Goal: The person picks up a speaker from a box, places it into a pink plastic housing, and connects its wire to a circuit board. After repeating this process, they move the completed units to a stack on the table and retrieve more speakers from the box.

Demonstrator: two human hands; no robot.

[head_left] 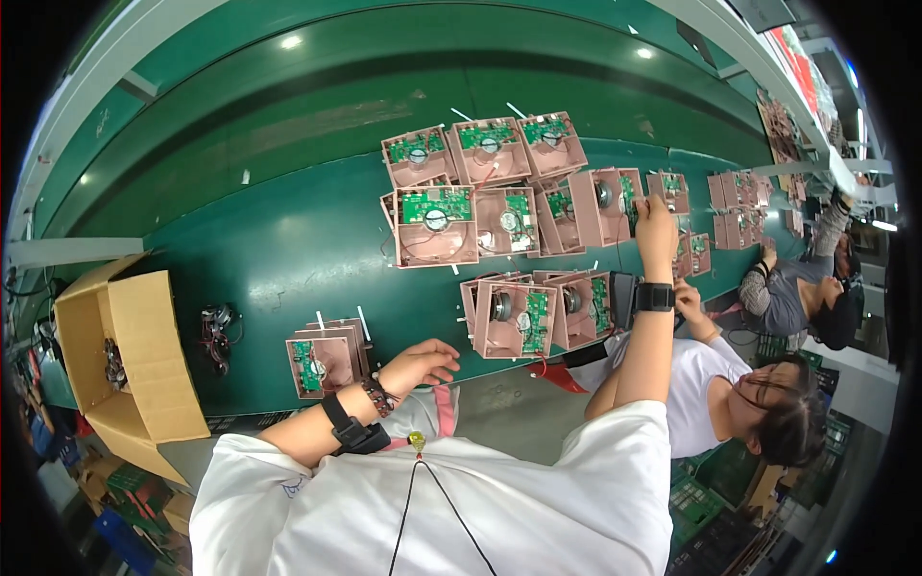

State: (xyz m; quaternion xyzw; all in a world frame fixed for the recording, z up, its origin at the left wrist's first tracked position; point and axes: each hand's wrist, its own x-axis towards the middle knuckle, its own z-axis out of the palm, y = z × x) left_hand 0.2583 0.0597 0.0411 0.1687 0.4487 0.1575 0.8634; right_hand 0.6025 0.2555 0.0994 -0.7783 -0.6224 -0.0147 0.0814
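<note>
My right hand (pixel 656 230) reaches far over the table, its fingers closed at the right edge of a pink open-topped box (pixel 597 230). Inside that box a round black speaker and a green circuit board show. My left hand (pixel 423 366) hovers at the table's near edge with loosely bent, parted fingers and nothing in it. Left of it stands a small stack of pink boxes (pixel 331 338) with circuit boards. Ahead of my hands, more pink boxes (pixel 437 252) with boards and wires lie in stacked rows. Another pink box with a speaker (pixel 488 338) sits nearer me.
At the left, an open cardboard carton (pixel 158 355) holds dark parts. A bundle of black wired parts (pixel 219 336) lies beside it on the green table (pixel 264 250). Close on my right sits a co-worker (pixel 706 394); another person (pixel 802 298) is farther along, near more pink boxes (pixel 738 230).
</note>
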